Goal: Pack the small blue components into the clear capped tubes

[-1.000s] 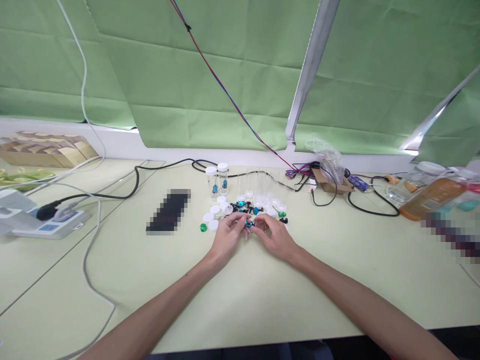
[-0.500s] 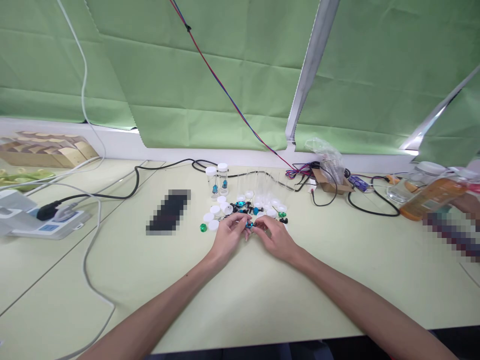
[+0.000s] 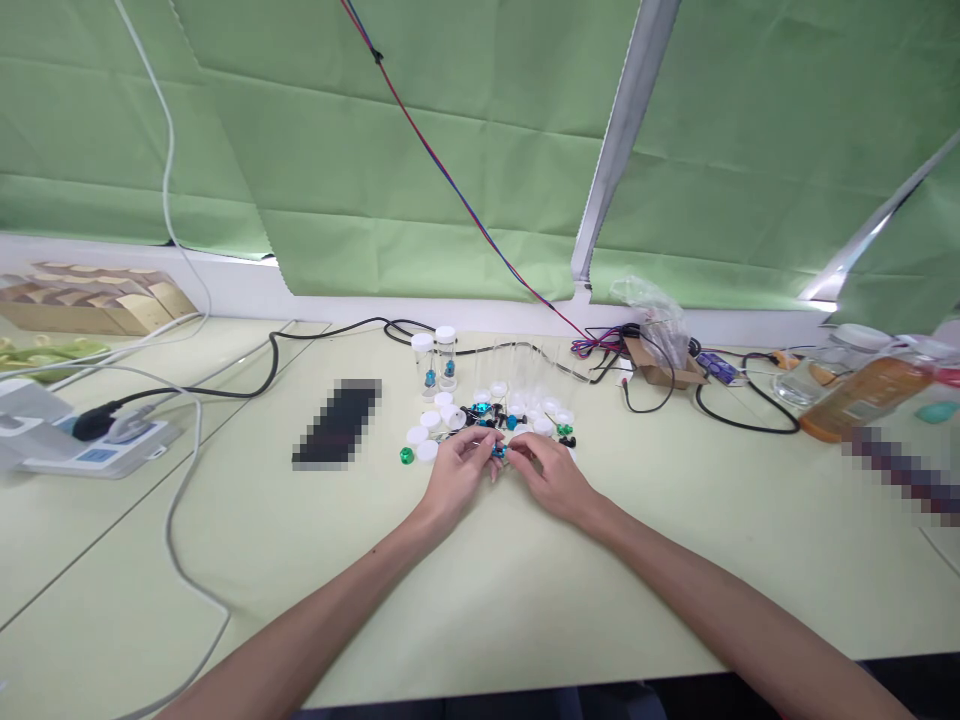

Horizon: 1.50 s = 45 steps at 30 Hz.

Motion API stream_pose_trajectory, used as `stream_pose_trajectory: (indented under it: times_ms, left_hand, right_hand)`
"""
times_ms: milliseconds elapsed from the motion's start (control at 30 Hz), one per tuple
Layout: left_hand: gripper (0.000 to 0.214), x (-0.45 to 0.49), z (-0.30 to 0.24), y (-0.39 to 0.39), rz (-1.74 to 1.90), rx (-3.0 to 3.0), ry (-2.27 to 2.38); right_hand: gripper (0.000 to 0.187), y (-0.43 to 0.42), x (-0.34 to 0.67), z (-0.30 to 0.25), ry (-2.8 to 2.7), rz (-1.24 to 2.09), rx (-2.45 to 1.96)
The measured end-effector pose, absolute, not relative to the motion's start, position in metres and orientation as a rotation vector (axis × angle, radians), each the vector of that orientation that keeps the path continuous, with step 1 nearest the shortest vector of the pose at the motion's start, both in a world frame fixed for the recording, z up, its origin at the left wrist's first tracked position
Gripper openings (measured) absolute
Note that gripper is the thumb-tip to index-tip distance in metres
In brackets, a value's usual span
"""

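Observation:
My left hand [image 3: 459,470] pinches a small shiny blue part [image 3: 499,451] between thumb and fingers. From the other side my right hand [image 3: 555,474] reaches in, its closed fingertips at the part's right end; what exactly they grip is too small to make out. Just beyond my hands lie more small blue parts [image 3: 512,422] among black pieces, in a loose pile. White round caps [image 3: 417,435] are scattered around, with a green faceted piece [image 3: 406,456] to the left and other green bits [image 3: 564,429] to the right.
Two capped clear tubes [image 3: 423,365] with blue pieces inside stand behind the caps, left of several clear tubes [image 3: 525,372]. A blurred-out dark rectangle [image 3: 337,425] lies left. Cables, a small cardboard box [image 3: 664,372], an orange bottle [image 3: 855,400] and a power strip [image 3: 105,450] surround the area.
My right fingertips have shifted very slightly at the blue part; my left hand stays in place. At the far right edge, another person's hand has gone from view, uncovering a teal object.

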<state>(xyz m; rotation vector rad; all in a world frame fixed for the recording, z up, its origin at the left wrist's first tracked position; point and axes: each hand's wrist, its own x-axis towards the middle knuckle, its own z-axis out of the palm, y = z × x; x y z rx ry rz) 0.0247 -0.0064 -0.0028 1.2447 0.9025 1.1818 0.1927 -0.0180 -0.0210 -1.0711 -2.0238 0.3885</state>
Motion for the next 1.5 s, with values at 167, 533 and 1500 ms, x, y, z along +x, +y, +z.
stream_pose_trajectory:
  times_ms: [167,533,1500]
  left_hand:
    - [0.026,0.0233,-0.0021,-0.006,1.203,1.242,0.928]
    - [0.027,0.0243,-0.0016,-0.0066,1.186,1.242,0.914]
    - [0.025,0.023,-0.0039,-0.0048,1.173,1.229,0.89]
  right_hand:
    - [0.017,-0.0189,0.1924,-0.0202,-1.981,0.417,-0.985]
    - [0.01,-0.0193,0.1923,-0.0207,-2.003,0.396,-1.014]
    - [0.011,-0.0196,0.1922,-0.02,-1.996,0.404,-1.003]
